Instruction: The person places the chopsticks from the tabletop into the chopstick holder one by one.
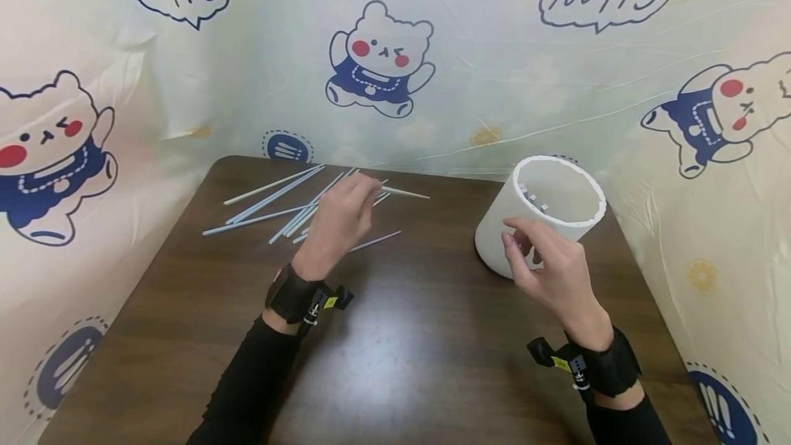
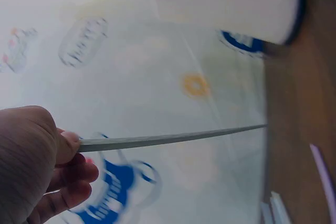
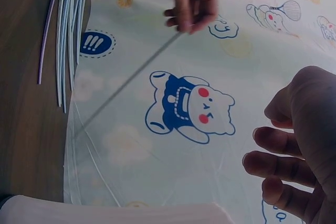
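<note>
My left hand (image 1: 340,222) pinches one end of a thin pale grey-green stick (image 2: 157,139) between thumb and fingers. The stick is raised off the table and points away to the right in the head view. Below and left of that hand lie several long pale blue and whitish sticks (image 1: 274,189), plus a purple stick (image 1: 375,242). My right hand (image 1: 550,263) hovers in front of a white cylindrical bin (image 1: 494,232), its fingers loosely bent and nothing between them. The right wrist view shows a gap between thumb and fingertips.
The bin stands at the right rear of the brown wooden table (image 1: 395,362). Small light pieces (image 1: 533,196) show along its inner wall. A pale sheet (image 1: 482,74) printed with cartoon bears hangs behind and at both sides of the table.
</note>
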The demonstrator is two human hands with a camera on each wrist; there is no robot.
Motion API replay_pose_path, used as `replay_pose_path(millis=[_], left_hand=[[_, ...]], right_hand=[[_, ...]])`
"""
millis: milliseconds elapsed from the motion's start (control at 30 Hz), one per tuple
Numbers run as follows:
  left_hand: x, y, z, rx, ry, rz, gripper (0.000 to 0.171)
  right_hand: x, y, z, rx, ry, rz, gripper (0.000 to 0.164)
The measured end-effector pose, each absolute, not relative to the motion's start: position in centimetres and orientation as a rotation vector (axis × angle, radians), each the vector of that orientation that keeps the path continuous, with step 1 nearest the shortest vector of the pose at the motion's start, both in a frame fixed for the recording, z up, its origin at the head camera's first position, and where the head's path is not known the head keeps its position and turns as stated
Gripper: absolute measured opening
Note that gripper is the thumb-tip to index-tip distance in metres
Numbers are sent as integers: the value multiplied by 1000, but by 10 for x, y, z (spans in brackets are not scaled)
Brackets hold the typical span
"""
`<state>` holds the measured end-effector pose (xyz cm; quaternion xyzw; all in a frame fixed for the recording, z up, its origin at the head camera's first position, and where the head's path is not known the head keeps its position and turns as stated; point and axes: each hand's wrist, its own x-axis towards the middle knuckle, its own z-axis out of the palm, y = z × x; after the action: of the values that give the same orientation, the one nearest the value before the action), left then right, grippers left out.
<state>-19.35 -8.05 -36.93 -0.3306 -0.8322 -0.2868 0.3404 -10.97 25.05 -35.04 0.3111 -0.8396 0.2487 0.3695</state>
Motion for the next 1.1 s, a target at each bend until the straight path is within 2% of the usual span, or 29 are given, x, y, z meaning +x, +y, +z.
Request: replay_pose_path(millis=[300, 567, 867, 1100], left_hand=[[-133, -68, -305, -1045, -1805, -750, 16], [-85, -58, -280, -1229, -1469, -607, 14], [-76, -45, -287, -1329, -1335, -619, 19], [-86, -15, -275, -1311, -1242, -566, 28]], right_hand=[[-109, 244, -349, 820, -2180, 622, 44], [-101, 233, -343, 897, -2195, 592, 50], [-93, 238, -341, 923, -2136, 538, 43], [-99, 258, -330, 772, -2067, 497, 41]])
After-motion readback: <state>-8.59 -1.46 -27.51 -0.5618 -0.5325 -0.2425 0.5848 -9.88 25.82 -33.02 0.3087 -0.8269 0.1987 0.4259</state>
